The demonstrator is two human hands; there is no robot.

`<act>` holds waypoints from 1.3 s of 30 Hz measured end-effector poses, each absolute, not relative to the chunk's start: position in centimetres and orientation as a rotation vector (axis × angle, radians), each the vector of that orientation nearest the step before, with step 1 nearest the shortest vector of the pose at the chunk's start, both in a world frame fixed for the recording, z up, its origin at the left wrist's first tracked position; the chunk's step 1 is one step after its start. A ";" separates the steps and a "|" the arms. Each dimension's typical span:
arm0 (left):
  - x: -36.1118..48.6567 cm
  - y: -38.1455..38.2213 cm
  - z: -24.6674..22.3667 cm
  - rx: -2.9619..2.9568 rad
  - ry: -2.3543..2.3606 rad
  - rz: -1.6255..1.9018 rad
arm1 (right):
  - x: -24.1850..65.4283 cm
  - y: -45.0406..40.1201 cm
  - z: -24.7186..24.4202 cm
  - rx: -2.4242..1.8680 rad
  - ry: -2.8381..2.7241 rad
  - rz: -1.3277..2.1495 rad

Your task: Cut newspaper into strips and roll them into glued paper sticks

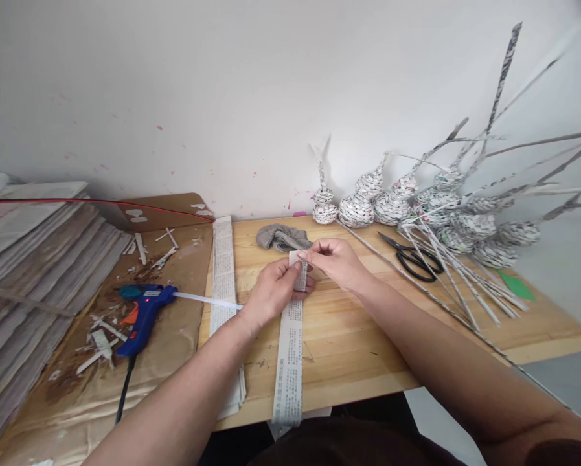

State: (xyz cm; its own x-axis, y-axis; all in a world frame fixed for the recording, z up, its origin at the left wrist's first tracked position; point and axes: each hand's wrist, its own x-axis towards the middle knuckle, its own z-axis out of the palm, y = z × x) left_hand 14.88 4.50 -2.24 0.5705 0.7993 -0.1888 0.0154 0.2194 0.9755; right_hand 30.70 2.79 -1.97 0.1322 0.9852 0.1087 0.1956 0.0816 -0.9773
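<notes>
A long strip of printed newspaper (290, 353) runs from my two hands down over the table's front edge. My left hand (275, 285) is closed on the strip near its far end, thumb on top and fingers beneath. At the very end of it, my right hand (333, 259) pinches the paper's corner between thumb and fingers. Just beyond both hands lies a crumpled grey cloth (278, 237). To the left of the strip rests a stack of similar newspaper strips (223, 259), partly covered by my left forearm.
A blue glue gun (147, 317) lies on brown cardboard among paper scraps, beside a tall newspaper pile (42, 272). At the right are black scissors (414, 257), thin rolled paper sticks (465, 285) and several woven paper gourd shapes (357, 210) against the wall.
</notes>
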 end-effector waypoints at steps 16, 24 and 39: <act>14.8 4.6 -2.5 1.312 0.826 0.638 | 30.2 2.3 -1.4 -1.415 -1.370 0.813; 14.8 4.7 -2.2 1.240 0.849 0.617 | 32.1 2.6 -1.1 -1.228 -1.260 1.348; 14.7 4.6 -2.6 1.396 0.924 0.639 | 31.4 2.6 -1.3 -1.349 -1.380 0.984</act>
